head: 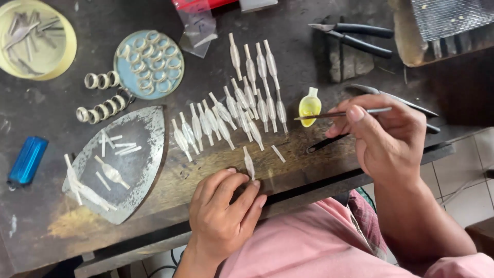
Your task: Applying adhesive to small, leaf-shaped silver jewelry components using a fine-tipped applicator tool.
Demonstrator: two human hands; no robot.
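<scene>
Soft, even daylight lit the scene, fairly bright. The dark tabletop (319,56) showed no harsh glare, only a dull sheen on the worn metal plate (139,134). Shadows under both hands were faint. Focus was sharp centrally, softening slightly toward the corners.

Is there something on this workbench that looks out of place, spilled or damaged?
Nothing looks spilled or broken. The silver leaf-shaped pieces lie in loose rows. One piece lies apart near the bench edge, under the left hand fingertips. The right hand holds a thin tool pointing at the small yellow dish.
</scene>
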